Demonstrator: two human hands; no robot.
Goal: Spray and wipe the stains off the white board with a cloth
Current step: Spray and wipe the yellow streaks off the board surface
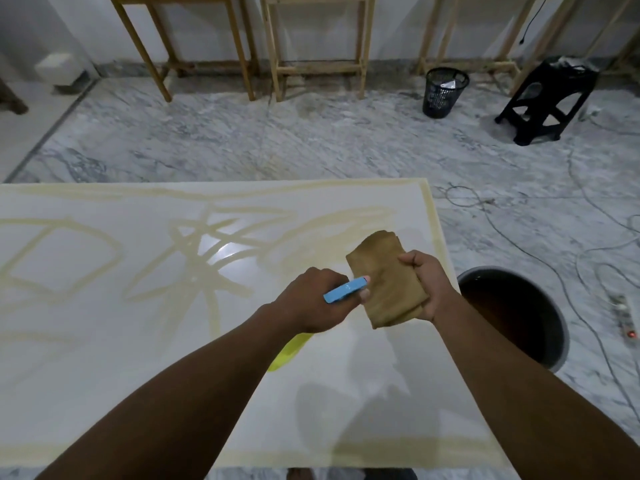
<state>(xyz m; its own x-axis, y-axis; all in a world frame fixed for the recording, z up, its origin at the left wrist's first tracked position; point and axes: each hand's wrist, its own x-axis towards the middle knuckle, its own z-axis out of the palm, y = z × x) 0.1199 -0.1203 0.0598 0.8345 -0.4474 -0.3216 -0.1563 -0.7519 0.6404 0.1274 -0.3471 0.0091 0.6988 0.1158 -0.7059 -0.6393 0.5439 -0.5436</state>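
Yellowish stains [207,244] streak the flat white board [104,358]. Near its right edge, the left hand [311,303] grips a blue-headed yellow spray bottle [344,289], the right hand [429,285] a folded brown cloth [384,282]. Best to mist the streaks evenly before wiping.

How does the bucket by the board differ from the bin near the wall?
The bucket is solid grey and holds dark liquid; the bin is black mesh and holds pale scraps. The bucket sits beside the board; the bin stands far off. Both are round and open-topped.
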